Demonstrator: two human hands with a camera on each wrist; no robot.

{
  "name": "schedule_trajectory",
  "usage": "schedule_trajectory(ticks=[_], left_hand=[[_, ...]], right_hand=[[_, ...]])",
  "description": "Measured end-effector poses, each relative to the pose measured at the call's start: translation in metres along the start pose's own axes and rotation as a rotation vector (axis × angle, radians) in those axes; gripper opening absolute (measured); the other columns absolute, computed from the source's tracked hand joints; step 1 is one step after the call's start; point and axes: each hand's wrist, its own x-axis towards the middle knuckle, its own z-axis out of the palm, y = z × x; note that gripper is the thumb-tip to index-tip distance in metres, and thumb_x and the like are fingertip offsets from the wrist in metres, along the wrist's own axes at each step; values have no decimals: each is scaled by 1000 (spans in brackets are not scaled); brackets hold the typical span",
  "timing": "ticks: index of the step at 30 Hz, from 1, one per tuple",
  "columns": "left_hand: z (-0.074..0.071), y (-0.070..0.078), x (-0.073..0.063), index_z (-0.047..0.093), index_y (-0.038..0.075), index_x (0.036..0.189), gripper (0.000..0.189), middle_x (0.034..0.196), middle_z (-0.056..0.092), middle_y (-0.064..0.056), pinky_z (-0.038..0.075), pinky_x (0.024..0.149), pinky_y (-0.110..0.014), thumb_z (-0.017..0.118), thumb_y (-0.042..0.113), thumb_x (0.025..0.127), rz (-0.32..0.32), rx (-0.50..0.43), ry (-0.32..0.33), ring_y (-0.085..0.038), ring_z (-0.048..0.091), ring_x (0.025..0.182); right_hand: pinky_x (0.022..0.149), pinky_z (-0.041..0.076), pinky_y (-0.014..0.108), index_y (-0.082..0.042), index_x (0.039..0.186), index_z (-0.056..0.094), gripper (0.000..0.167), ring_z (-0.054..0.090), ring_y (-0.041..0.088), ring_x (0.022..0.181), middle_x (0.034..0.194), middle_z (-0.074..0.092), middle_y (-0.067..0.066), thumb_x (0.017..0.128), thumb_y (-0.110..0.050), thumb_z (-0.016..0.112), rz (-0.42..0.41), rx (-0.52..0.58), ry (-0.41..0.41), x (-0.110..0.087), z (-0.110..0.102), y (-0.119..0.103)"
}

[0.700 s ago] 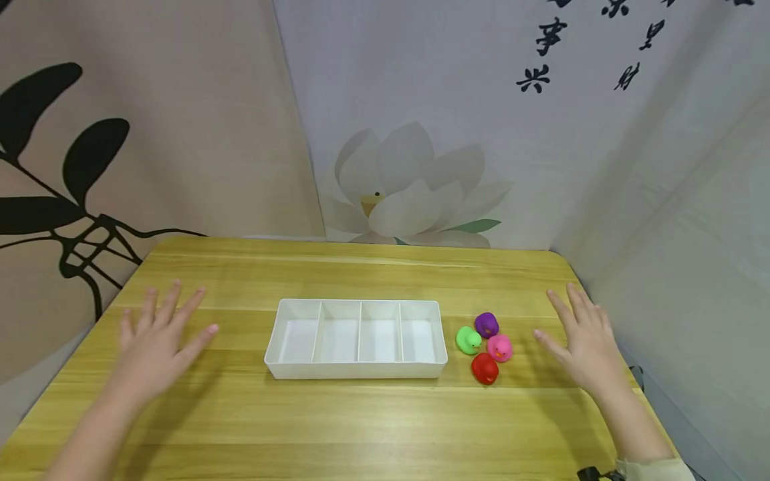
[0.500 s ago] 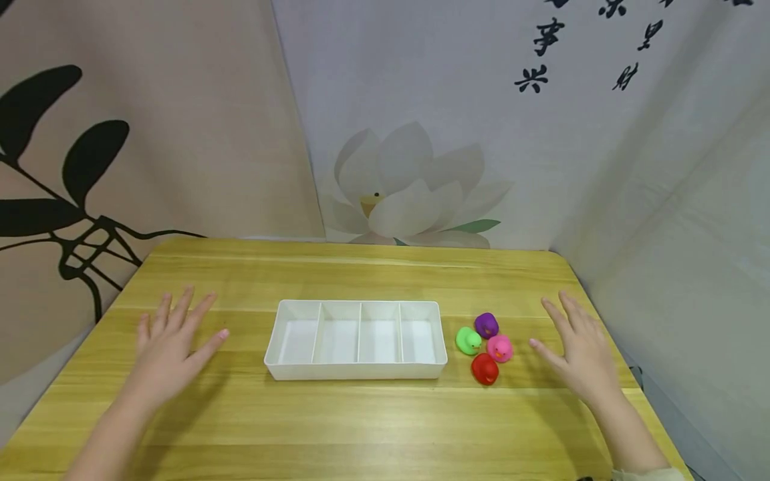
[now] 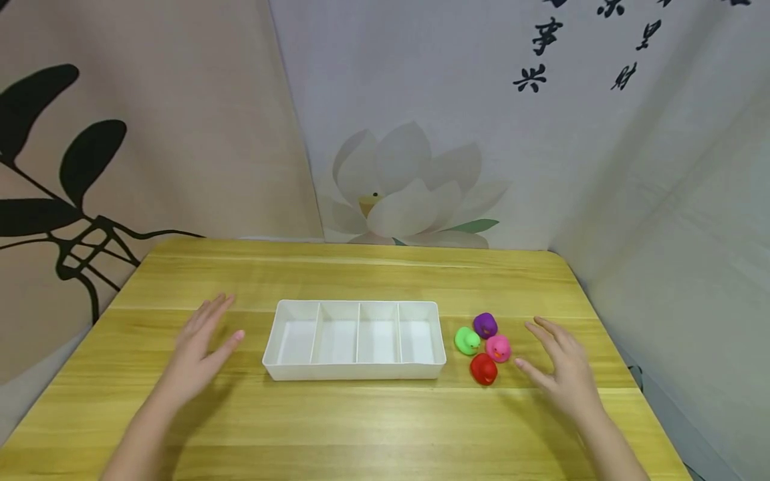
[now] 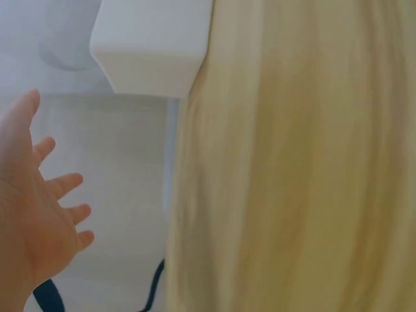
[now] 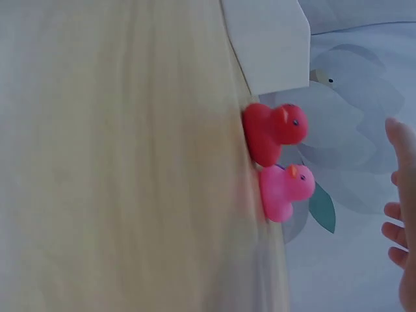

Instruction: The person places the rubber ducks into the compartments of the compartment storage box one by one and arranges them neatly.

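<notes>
My left hand (image 3: pixel 195 357) hovers over the table to the left of a white tray (image 3: pixel 355 372), fingers extended and thumb apart. To the tray's right stand several small rubber ducks in a cluster: a green duck (image 3: pixel 466 341), a purple duck (image 3: pixel 485 325), a pink duck (image 3: pixel 498 349) and a red duck (image 3: pixel 484 369). Just right of the pink duck is my right hand (image 3: pixel 562 374), its fingers spread and slightly bent, touching nothing. In the right wrist view the red duck (image 5: pixel 270 130) and pink duck (image 5: pixel 285 192) show side by side; the others are mostly hidden.
The tray has several compartments split by thin dividers (image 3: pixel 357 334), with nothing inside them. Beneath everything lies a wooden table (image 3: pixel 361 427). Hanging cloth with a printed lotus (image 3: pixel 409 187) and dark leaves (image 3: pixel 93 160) stands behind its far edge.
Both hands have moved inward: the left toward the tray, the right toward the ducks and nearer the person. The tray and ducks have stayed in place.
</notes>
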Motion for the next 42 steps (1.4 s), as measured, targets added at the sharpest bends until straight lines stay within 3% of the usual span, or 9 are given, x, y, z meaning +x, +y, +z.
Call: schedule_trajectory(ticks=[6, 10, 14, 16, 19, 23, 28, 33, 42], left_hand=[[10, -3, -1, 28, 14, 151, 61, 153, 24, -21, 13, 101, -71, 56, 17, 98, -46, -129, -37, -50, 19, 135], [17, -3, -3, 30, 19, 151, 58, 153, 26, -17, 17, 99, -72, 54, 18, 99, -98, -222, -90, -46, 20, 136], [25, -4, -5, 33, 16, 150, 54, 151, 33, -15, 22, 98, -69, 52, 17, 100, -110, -289, -113, -43, 27, 133], [28, -6, -5, 35, 14, 149, 52, 148, 38, -13, 29, 100, -60, 52, 15, 100, -109, -298, -110, -38, 34, 131], [33, -10, -5, 37, 11, 147, 50, 143, 44, -13, 37, 100, -37, 52, 12, 99, -99, -344, -108, -28, 42, 126], [37, -14, -6, 40, 6, 145, 48, 141, 45, -17, 36, 95, -17, 52, 9, 99, -88, -428, -119, -24, 45, 125], [42, -20, -8, 42, 3, 142, 45, 138, 47, -19, 37, 93, -16, 52, 8, 99, -95, -476, -132, -23, 48, 120], [47, -22, -8, 46, -1, 139, 41, 130, 52, -23, 41, 91, -19, 51, 4, 98, -97, -554, -135, -16, 52, 114], [49, -24, -8, 46, -2, 139, 42, 127, 53, -26, 44, 88, -21, 52, 3, 97, -99, -582, -148, -13, 54, 112]], right_hand=[[89, 35, 50, -4, 122, 62, 64, 52, 34, 107, 118, 59, 13, 64, -17, 85, -50, 31, 39, -6, 12, -5], [91, 35, 48, -5, 121, 63, 66, 53, 28, 107, 117, 60, 9, 62, -19, 89, -28, 52, 2, -9, 17, -8], [93, 34, 47, -7, 120, 64, 64, 53, 23, 109, 118, 61, 5, 62, -20, 90, -7, 91, -43, -11, 21, -12], [94, 35, 41, -8, 119, 65, 62, 53, 22, 108, 118, 62, 3, 63, -20, 89, -9, 106, -58, -12, 23, -14], [96, 35, 29, -10, 117, 66, 58, 53, 20, 108, 117, 63, 2, 64, -18, 89, -12, 111, -71, -15, 26, -15], [94, 36, 16, -11, 116, 67, 58, 54, 16, 105, 113, 64, -2, 62, -12, 89, -1, 125, -72, -18, 30, -14], [85, 42, 15, -11, 114, 69, 56, 57, 16, 96, 107, 66, -2, 62, -7, 89, -2, 174, -77, -21, 34, -13], [79, 49, 23, -11, 115, 69, 54, 60, 21, 92, 110, 65, -2, 64, -7, 88, -12, 205, -95, -23, 37, -13], [86, 41, 13, -10, 111, 70, 52, 61, 20, 92, 107, 67, 0, 63, -5, 88, -68, 207, -63, -25, 47, -10]])
